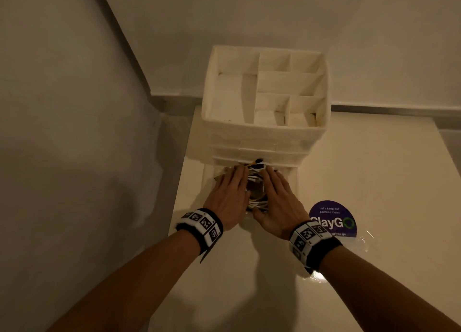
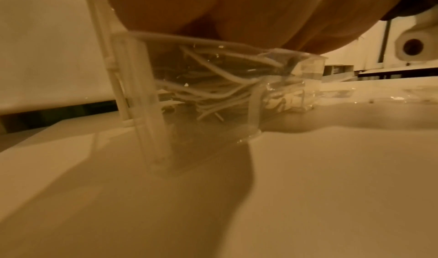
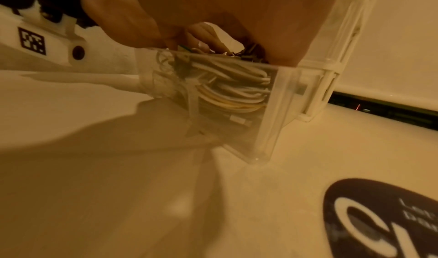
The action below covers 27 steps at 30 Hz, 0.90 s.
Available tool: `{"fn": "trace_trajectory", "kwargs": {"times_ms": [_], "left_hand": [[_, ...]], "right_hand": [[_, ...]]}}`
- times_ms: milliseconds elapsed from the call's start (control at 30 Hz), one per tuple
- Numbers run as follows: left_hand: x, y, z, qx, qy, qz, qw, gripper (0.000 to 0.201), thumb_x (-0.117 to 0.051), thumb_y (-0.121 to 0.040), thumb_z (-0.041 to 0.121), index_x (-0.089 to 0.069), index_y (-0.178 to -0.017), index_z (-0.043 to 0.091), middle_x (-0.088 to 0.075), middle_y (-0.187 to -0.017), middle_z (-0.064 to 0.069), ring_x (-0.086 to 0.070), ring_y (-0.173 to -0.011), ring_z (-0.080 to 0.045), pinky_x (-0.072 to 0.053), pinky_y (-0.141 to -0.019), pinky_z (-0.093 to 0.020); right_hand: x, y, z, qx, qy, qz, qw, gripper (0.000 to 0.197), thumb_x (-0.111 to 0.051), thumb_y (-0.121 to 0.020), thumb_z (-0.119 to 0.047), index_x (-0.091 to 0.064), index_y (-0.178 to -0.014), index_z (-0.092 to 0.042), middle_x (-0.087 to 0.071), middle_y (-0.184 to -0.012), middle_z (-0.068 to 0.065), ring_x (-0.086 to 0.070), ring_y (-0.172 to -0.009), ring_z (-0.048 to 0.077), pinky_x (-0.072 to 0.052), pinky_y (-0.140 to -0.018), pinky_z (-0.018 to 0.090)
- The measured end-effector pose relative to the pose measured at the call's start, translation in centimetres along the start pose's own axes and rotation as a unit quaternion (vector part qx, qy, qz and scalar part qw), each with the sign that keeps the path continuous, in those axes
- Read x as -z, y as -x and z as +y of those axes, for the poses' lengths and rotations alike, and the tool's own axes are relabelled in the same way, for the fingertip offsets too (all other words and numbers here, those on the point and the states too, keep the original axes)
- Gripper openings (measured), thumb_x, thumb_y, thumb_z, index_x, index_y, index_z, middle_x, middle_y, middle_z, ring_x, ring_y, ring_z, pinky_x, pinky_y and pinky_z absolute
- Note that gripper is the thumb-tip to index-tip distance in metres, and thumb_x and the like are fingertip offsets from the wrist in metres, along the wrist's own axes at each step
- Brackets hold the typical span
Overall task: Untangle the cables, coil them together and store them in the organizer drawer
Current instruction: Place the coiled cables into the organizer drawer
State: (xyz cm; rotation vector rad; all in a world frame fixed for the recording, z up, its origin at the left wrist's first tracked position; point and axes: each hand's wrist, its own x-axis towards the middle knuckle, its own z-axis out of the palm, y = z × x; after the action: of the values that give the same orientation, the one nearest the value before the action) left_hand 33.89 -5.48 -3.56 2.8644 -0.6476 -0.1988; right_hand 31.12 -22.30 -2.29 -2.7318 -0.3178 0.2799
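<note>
A bundle of white, yellow and black cables lies coiled in the clear bottom drawer, which is pulled out of the white organizer. My left hand and right hand lie side by side on top of the bundle, fingers straight, pressing it down into the drawer. The left wrist view shows the cables through the drawer's clear wall under my left palm. In the right wrist view the coiled cables sit inside the drawer below my right hand.
The organizer stands at the back of a white table, close to the wall, with empty open compartments on top. A round purple sticker lies just right of my right wrist. The table's left edge runs beside my left hand.
</note>
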Motion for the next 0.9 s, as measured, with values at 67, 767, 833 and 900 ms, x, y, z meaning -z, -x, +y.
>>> {"fn": "trace_trajectory", "kwargs": {"times_ms": [67, 767, 833, 900], "left_hand": [[0.1, -0.1, -0.1, 0.002, 0.002, -0.028, 1.000, 0.062, -0.031, -0.101, 0.030, -0.005, -0.153, 0.008, -0.008, -0.161, -0.008, -0.014, -0.146, -0.029, -0.025, -0.114, -0.052], [0.8, -0.3, 0.2, -0.078, -0.006, 0.028, 0.997, 0.068, -0.041, -0.088, 0.006, -0.019, -0.152, 0.005, -0.009, -0.161, -0.012, -0.018, -0.145, -0.029, -0.020, -0.118, -0.044], [0.6, -0.3, 0.1, -0.098, 0.004, 0.038, 0.995, 0.069, -0.036, -0.083, 0.007, -0.023, -0.151, 0.003, -0.021, -0.158, -0.018, -0.025, -0.143, -0.032, -0.020, -0.118, -0.044], [0.5, -0.2, -0.1, -0.117, 0.016, 0.028, 0.993, 0.070, -0.030, -0.082, 0.007, -0.021, -0.151, 0.002, -0.025, -0.156, -0.019, -0.024, -0.144, -0.031, -0.019, -0.118, -0.047]], "right_hand": [[0.2, -0.2, 0.0, -0.003, 0.010, -0.017, 1.000, 0.092, -0.039, -0.086, -0.057, 0.006, -0.153, -0.014, 0.008, -0.162, 0.004, 0.009, -0.149, 0.020, -0.008, -0.122, 0.038], [-0.9, -0.2, -0.1, -0.027, -0.106, 0.086, 0.990, 0.062, -0.047, -0.095, -0.025, -0.020, -0.151, -0.016, -0.011, -0.158, 0.007, -0.016, -0.145, 0.022, -0.021, -0.118, 0.030], [-0.7, -0.3, -0.2, -0.024, -0.107, 0.076, 0.991, 0.064, -0.046, -0.095, -0.026, -0.018, -0.152, -0.016, -0.011, -0.159, 0.006, -0.014, -0.146, 0.021, -0.015, -0.115, 0.025], [-0.3, -0.4, -0.2, -0.032, -0.102, 0.070, 0.992, 0.066, -0.047, -0.094, -0.027, -0.017, -0.152, -0.015, -0.016, -0.158, 0.007, -0.017, -0.145, 0.022, -0.015, -0.114, 0.026]]}}
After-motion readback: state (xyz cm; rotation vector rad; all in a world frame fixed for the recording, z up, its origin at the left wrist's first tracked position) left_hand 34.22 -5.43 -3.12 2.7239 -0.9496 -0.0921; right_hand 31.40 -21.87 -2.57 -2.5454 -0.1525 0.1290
